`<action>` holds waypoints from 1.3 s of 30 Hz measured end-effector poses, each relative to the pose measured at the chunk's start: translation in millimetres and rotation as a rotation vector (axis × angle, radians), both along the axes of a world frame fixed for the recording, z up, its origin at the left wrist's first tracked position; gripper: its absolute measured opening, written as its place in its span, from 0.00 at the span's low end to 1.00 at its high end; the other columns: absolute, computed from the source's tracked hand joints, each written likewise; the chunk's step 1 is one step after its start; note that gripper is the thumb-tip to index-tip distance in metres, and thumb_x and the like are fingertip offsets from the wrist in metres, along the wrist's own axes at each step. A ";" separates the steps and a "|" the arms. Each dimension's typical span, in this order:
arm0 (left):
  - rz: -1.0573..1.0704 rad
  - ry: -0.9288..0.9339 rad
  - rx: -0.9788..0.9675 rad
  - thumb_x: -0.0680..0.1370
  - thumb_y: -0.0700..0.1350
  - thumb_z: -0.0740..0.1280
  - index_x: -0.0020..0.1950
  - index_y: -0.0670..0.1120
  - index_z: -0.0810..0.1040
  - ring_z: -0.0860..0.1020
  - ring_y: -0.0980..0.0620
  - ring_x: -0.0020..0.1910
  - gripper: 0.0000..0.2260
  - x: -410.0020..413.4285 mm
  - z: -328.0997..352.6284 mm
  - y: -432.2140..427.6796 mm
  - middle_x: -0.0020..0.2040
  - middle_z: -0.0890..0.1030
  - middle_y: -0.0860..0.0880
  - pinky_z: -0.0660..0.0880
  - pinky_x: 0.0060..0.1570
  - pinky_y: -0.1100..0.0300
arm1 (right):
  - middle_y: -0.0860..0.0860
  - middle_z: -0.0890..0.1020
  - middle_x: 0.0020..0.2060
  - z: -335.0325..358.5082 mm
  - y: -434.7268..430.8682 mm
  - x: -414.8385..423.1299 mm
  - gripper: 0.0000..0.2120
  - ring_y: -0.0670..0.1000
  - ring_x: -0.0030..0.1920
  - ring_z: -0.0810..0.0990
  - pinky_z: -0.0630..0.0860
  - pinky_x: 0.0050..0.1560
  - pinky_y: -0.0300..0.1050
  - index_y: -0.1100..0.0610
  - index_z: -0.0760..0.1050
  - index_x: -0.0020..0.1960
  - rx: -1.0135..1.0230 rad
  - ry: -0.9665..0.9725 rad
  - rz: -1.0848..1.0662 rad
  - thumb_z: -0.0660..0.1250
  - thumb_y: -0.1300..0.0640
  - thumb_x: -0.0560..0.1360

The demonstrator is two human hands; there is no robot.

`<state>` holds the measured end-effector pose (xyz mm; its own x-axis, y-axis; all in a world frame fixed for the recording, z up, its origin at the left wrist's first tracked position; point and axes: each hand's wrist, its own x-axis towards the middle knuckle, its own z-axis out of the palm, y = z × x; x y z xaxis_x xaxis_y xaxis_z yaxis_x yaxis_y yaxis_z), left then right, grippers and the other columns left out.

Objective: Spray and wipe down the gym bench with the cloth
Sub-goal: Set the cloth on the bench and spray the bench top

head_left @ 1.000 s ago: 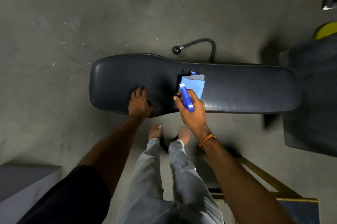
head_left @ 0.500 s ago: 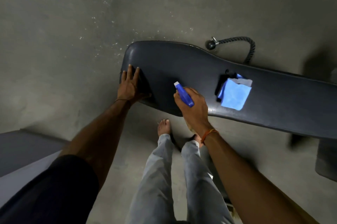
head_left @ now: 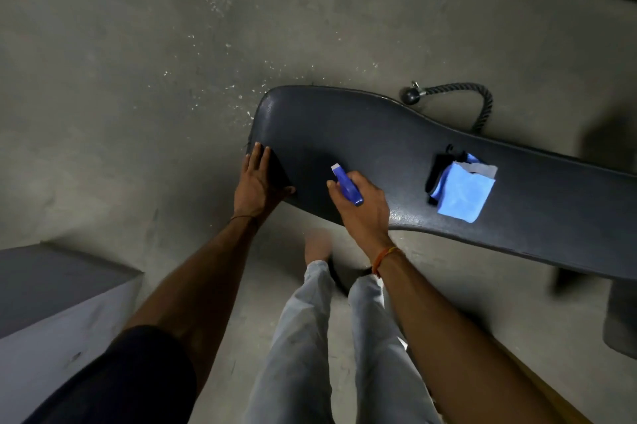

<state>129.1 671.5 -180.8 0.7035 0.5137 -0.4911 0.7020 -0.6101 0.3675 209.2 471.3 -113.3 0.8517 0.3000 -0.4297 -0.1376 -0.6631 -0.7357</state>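
The dark padded gym bench [head_left: 379,134] runs from the middle of the view off to the right edge. My right hand [head_left: 362,206] is shut on a small blue spray bottle [head_left: 348,184], its white nozzle aimed at the bench's left part. My left hand [head_left: 256,182] rests flat with fingers apart on the bench's left near corner, holding nothing. A folded light-blue cloth [head_left: 463,192] lies on the bench to the right of my right hand, partly over something dark.
A black rope cable attachment [head_left: 458,96] lies on the concrete floor behind the bench. A grey box [head_left: 51,303] stands at lower left. My legs and bare feet [head_left: 317,244] are right in front of the bench. Dark equipment sits at the top right and right edges.
The view has swung left, so the bench sits further right. My left hand slid to the bench's left end. My right hand carried the bottle leftward, away from the cloth.
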 end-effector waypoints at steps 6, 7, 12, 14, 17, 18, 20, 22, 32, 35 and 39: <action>0.049 -0.043 -0.011 0.72 0.56 0.77 0.83 0.48 0.51 0.51 0.40 0.82 0.49 -4.1 1.6 -5.6 0.83 0.51 0.46 0.60 0.77 0.40 | 0.53 0.81 0.37 -3.5 2.0 3.4 0.12 0.54 0.37 0.80 0.83 0.47 0.57 0.54 0.77 0.50 0.016 0.021 0.025 0.69 0.45 0.80; 0.051 -0.041 -0.014 0.72 0.56 0.77 0.83 0.48 0.51 0.51 0.40 0.82 0.49 -3.8 2.4 -6.0 0.83 0.51 0.46 0.60 0.77 0.40 | 0.53 0.80 0.36 -3.1 3.3 2.5 0.13 0.53 0.36 0.79 0.83 0.46 0.56 0.54 0.77 0.50 0.005 0.015 0.034 0.69 0.44 0.79; 0.067 -0.052 -0.018 0.71 0.58 0.77 0.83 0.49 0.52 0.56 0.41 0.81 0.48 -10.6 -0.5 -4.0 0.83 0.54 0.46 0.64 0.76 0.39 | 0.51 0.79 0.34 0.5 6.8 3.4 0.11 0.47 0.33 0.76 0.80 0.44 0.50 0.53 0.76 0.46 -0.019 -0.021 -0.014 0.67 0.46 0.81; 0.070 -0.061 -0.016 0.72 0.58 0.76 0.83 0.50 0.53 0.58 0.41 0.80 0.47 -16.9 -1.4 -1.7 0.83 0.55 0.46 0.66 0.75 0.41 | 0.52 0.80 0.35 0.4 6.6 5.7 0.11 0.50 0.35 0.78 0.81 0.46 0.51 0.53 0.76 0.45 -0.035 -0.026 -0.040 0.67 0.46 0.81; 0.049 -0.064 0.001 0.73 0.58 0.76 0.82 0.51 0.55 0.61 0.41 0.79 0.45 -23.1 -1.3 2.2 0.82 0.57 0.47 0.69 0.72 0.41 | 0.54 0.82 0.36 -0.2 5.1 10.1 0.14 0.55 0.37 0.82 0.83 0.47 0.56 0.55 0.78 0.46 -0.049 -0.031 -0.070 0.67 0.45 0.81; 0.043 -0.061 0.007 0.73 0.58 0.75 0.82 0.51 0.55 0.62 0.41 0.78 0.45 -23.4 -0.5 3.3 0.82 0.58 0.47 0.70 0.71 0.41 | 0.54 0.82 0.37 0.4 4.4 11.6 0.14 0.55 0.38 0.82 0.83 0.47 0.56 0.56 0.78 0.47 -0.049 -0.035 -0.084 0.67 0.45 0.81; 0.036 -0.054 0.017 0.73 0.58 0.75 0.82 0.51 0.55 0.63 0.41 0.78 0.44 -23.0 0.5 4.0 0.82 0.58 0.47 0.71 0.70 0.41 | 0.54 0.82 0.37 0.5 2.0 14.4 0.14 0.55 0.38 0.81 0.83 0.48 0.57 0.56 0.78 0.48 -0.054 -0.053 -0.120 0.67 0.45 0.80; 0.040 -0.045 0.015 0.73 0.58 0.75 0.82 0.52 0.55 0.64 0.41 0.77 0.44 -22.5 1.9 3.4 0.82 0.59 0.47 0.70 0.70 0.42 | 0.53 0.82 0.36 1.3 0.7 15.9 0.15 0.56 0.37 0.81 0.83 0.47 0.59 0.55 0.78 0.46 -0.077 -0.073 -0.163 0.66 0.43 0.80; 0.051 -0.057 0.002 0.74 0.52 0.76 0.81 0.52 0.60 0.66 0.40 0.76 0.39 -23.3 8.1 5.7 0.81 0.62 0.47 0.72 0.70 0.39 | 0.51 0.81 0.34 3.4 -24.8 -8.4 0.19 0.56 0.37 0.82 0.83 0.45 0.62 0.49 0.75 0.46 -0.034 -0.004 -0.191 0.64 0.34 0.74; 0.085 -0.090 -0.008 0.74 0.52 0.75 0.77 0.52 0.66 0.72 0.41 0.71 0.33 -26.1 10.2 11.5 0.77 0.69 0.47 0.75 0.66 0.39 | 0.49 0.79 0.32 8.5 -29.5 -26.2 0.15 0.54 0.35 0.81 0.83 0.45 0.59 0.50 0.74 0.41 -0.086 0.027 -0.066 0.66 0.39 0.77; 0.143 -0.120 -0.003 0.75 0.51 0.74 0.72 0.48 0.71 0.76 0.41 0.66 0.27 -31.5 13.5 18.9 0.70 0.75 0.46 0.77 0.62 0.40 | 0.45 0.76 0.31 4.5 -30.1 -45.2 0.13 0.51 0.35 0.78 0.82 0.46 0.53 0.49 0.72 0.39 -0.163 0.048 0.109 0.68 0.45 0.79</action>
